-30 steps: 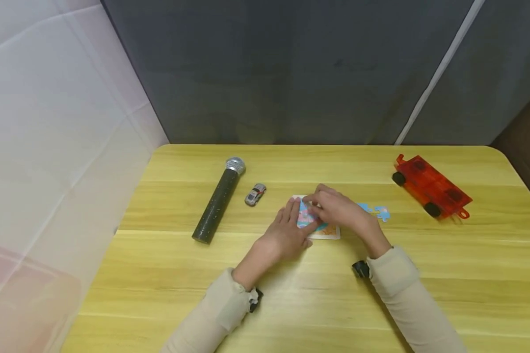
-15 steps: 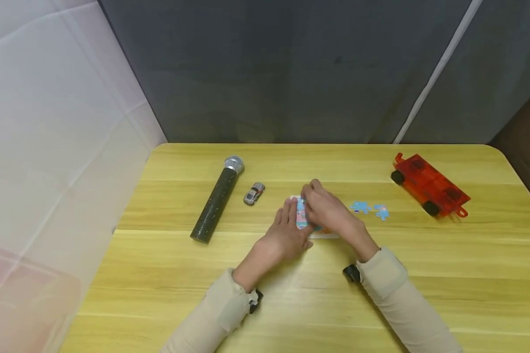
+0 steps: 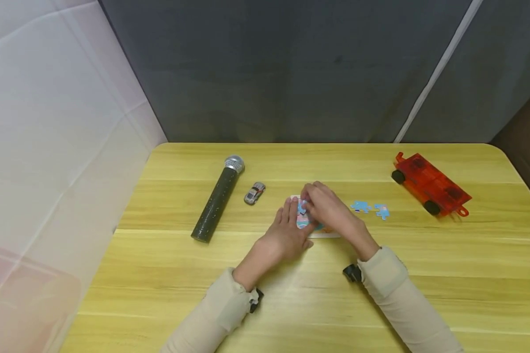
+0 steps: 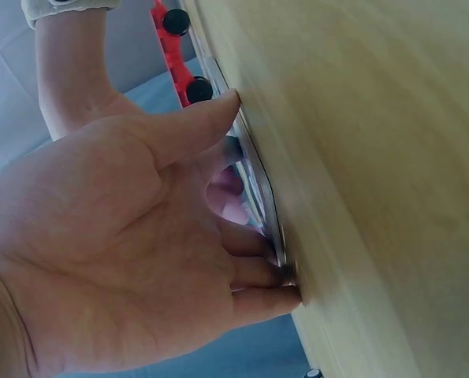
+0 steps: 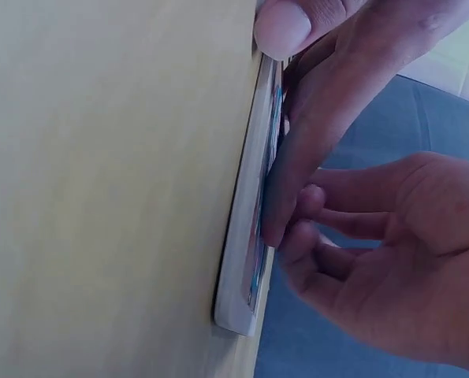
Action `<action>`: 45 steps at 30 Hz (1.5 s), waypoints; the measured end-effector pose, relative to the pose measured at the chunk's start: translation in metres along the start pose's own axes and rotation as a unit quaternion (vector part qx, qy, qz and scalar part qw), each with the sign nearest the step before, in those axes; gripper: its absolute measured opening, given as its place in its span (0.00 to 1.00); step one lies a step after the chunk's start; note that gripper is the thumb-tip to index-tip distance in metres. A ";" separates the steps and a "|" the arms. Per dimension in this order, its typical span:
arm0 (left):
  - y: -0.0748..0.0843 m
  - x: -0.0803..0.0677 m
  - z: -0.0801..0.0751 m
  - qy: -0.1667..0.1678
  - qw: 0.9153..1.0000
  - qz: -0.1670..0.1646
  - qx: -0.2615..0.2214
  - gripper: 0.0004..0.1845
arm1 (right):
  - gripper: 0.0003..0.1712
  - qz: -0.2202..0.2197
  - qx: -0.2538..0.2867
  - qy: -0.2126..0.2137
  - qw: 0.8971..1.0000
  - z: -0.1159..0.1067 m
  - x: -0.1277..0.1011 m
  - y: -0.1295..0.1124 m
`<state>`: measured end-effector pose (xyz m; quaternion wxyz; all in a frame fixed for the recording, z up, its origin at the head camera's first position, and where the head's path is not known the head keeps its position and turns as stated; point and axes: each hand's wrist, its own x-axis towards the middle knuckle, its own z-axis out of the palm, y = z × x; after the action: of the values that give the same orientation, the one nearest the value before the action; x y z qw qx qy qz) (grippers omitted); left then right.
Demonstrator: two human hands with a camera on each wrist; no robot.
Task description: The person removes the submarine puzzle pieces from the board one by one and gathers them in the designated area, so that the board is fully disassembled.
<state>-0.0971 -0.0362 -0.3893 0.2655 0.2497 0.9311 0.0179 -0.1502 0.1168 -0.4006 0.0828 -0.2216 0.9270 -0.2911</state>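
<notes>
A small jigsaw puzzle in a white-edged tray [image 3: 327,235] lies at the middle of the table, largely covered by both hands. My left hand [image 3: 284,238] rests along its left side, fingers extended over the edge and thumb at the near edge. In the left wrist view the palm [image 4: 116,236] shows, fingertips down at the tray. My right hand [image 3: 329,208] reaches over from the right and pinches a blue puzzle piece [image 3: 302,208] above the tray's left part. The right wrist view shows its curled fingers [image 5: 301,240] beside the left hand; the piece is hidden there.
Two loose puzzle pieces, one with a dark patch [image 3: 360,206] and one with pink [image 3: 382,211], lie right of the tray. A toy car [image 3: 254,193] and a microphone [image 3: 218,198] lie to the left. A red wheeled toy [image 3: 432,186] stands at the right.
My right hand has shifted slightly left over the tray, uncovering more of the loose pieces. The piece at its fingertips now shows tilted. My left hand has stayed in place.
</notes>
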 end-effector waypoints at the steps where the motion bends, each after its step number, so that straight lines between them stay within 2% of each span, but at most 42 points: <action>1: 0.000 0.000 0.000 -0.002 1.000 0.000 0.000 0.33 | 0.06 0.007 0.007 -0.010 1.000 0.000 0.000 0.000; 6: -0.001 0.000 0.000 0.000 1.000 0.004 0.006 0.32 | 0.07 0.056 0.007 -0.043 0.998 0.000 0.000 -0.001; 11: 0.000 0.000 0.000 0.001 1.000 0.004 0.019 0.32 | 0.14 0.109 -0.051 -0.053 0.991 0.001 -0.004 -0.005; 14: -0.001 0.002 0.001 0.004 1.000 0.004 0.022 0.32 | 0.14 0.111 -0.054 -0.046 0.991 0.001 -0.004 -0.004; 17: -0.001 0.003 0.002 0.001 1.000 0.005 0.016 0.33 | 0.10 0.101 -0.011 -0.021 0.995 0.000 -0.002 0.000; 21: -0.001 0.003 0.001 0.002 1.000 0.007 0.009 0.34 | 0.03 0.077 0.073 0.006 0.994 -0.005 0.000 0.011; 24: -0.001 0.004 0.001 0.007 1.000 0.008 0.009 0.34 | 0.03 0.064 0.113 0.012 0.991 -0.017 0.000 0.023; 26: -0.001 0.004 0.001 0.009 1.000 0.007 0.007 0.34 | 0.04 0.064 0.118 0.006 0.991 -0.030 -0.003 0.032; 30: -0.002 0.006 0.003 0.013 1.000 0.006 0.010 0.34 | 0.05 0.080 0.101 -0.020 0.992 -0.057 -0.013 0.055; 33: -0.002 0.005 0.002 0.011 1.000 0.003 0.014 0.35 | 0.04 0.084 0.075 -0.034 0.993 -0.068 -0.019 0.069; 37: -0.002 0.002 0.000 0.010 1.000 0.001 0.011 0.35 | 0.04 0.085 0.047 -0.048 0.994 -0.066 -0.018 0.075; 45: -0.002 0.002 0.001 0.015 1.000 0.005 0.013 0.34 | 0.04 0.104 -0.001 -0.054 0.993 -0.055 -0.012 0.067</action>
<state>-0.0990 -0.0374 -0.3913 0.2478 0.2578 0.9338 0.0108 -0.1793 0.1995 -0.3938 0.1626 -0.1396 0.9394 -0.2675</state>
